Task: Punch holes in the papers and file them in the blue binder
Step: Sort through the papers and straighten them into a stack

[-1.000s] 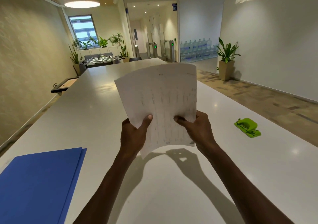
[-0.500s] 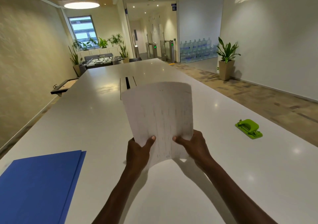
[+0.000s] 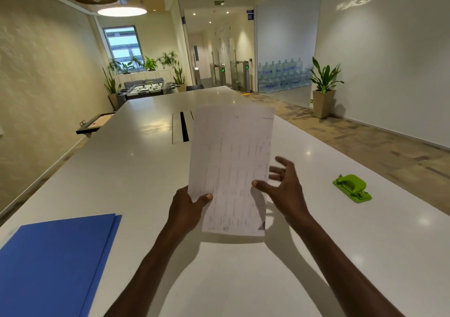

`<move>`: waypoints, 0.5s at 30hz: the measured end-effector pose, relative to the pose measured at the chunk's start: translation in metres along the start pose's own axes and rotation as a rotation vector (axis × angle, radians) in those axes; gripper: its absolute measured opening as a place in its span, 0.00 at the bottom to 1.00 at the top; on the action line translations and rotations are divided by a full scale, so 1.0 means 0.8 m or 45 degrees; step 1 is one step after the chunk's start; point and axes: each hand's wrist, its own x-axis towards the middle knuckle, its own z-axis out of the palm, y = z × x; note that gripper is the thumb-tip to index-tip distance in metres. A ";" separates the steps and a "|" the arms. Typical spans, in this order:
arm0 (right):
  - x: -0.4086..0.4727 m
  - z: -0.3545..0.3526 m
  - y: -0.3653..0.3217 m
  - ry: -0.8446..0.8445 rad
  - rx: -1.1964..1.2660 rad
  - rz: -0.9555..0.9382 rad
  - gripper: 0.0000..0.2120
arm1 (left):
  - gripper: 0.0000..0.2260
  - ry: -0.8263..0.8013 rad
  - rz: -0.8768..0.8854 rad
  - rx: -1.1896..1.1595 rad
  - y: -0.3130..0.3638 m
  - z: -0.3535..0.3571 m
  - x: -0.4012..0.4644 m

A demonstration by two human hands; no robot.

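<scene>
A thin stack of white printed papers (image 3: 231, 160) stands upright above the white table (image 3: 136, 170). My left hand (image 3: 187, 209) grips the stack's lower left edge, thumb on the front. My right hand (image 3: 285, 187) is at the stack's right edge with fingers spread; its thumb tip touches the paper's front and the fingers are blurred. The blue binder (image 3: 53, 263) lies closed and flat at the near left corner of the table. A green hole punch (image 3: 351, 187) sits on the table to the right, apart from my right hand.
A dark cable slot (image 3: 184, 126) is set into the tabletop beyond the papers. A small tray (image 3: 96, 125) is fixed to the left wall. A potted plant (image 3: 322, 92) stands on the floor to the right of the table.
The papers dropped lower and turned more upright. My right hand let go of the bottom edge and opened at the right side; my left hand keeps its grip.
</scene>
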 end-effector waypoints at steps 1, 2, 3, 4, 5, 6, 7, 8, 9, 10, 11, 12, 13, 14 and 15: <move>0.006 -0.004 -0.008 0.056 -0.089 -0.068 0.44 | 0.20 -0.033 0.005 0.036 0.001 -0.006 0.003; 0.010 -0.008 -0.017 0.115 -0.194 -0.160 0.47 | 0.19 -0.068 0.010 0.070 0.002 -0.013 0.006; 0.014 -0.012 -0.027 0.176 -0.316 -0.288 0.50 | 0.19 -0.104 0.005 0.098 0.004 -0.019 0.008; 0.014 -0.015 -0.040 0.225 -0.447 -0.449 0.51 | 0.18 -0.132 0.004 0.126 0.006 -0.024 0.011; 0.014 -0.018 -0.054 0.254 -0.584 -0.630 0.51 | 0.17 -0.149 0.016 0.168 0.009 -0.028 0.013; 0.012 -0.019 -0.068 0.265 -0.729 -0.807 0.50 | 0.15 -0.155 0.050 0.232 0.012 -0.032 0.016; 0.008 -0.019 -0.083 0.261 -0.884 -0.967 0.49 | 0.13 -0.156 0.095 0.320 0.017 -0.036 0.018; 0.005 -0.016 -0.094 0.240 -1.035 -1.097 0.48 | 0.12 -0.153 0.149 0.422 0.022 -0.039 0.020; 0.003 -0.012 -0.103 0.204 -1.170 -1.197 0.47 | 0.11 -0.152 0.210 0.526 0.028 -0.041 0.021; 0.000 -0.006 -0.109 0.158 -1.283 -1.271 0.45 | 0.11 -0.154 0.274 0.624 0.035 -0.041 0.021; -0.001 0.001 -0.112 0.105 -1.377 -1.335 0.43 | 0.10 -0.160 0.334 0.720 0.041 -0.041 0.021; -0.004 0.008 -0.112 0.058 -1.445 -1.394 0.38 | 0.08 -0.154 0.392 0.818 0.048 -0.040 0.020; -0.005 0.015 -0.110 0.020 -1.482 -1.442 0.33 | 0.07 -0.139 0.441 0.923 0.054 -0.039 0.018; -0.007 0.021 -0.107 -0.004 -1.497 -1.463 0.27 | 0.07 -0.118 0.484 1.025 0.060 -0.037 0.016; -0.008 0.026 -0.104 -0.017 -1.503 -1.450 0.22 | 0.07 -0.093 0.520 1.116 0.066 -0.035 0.014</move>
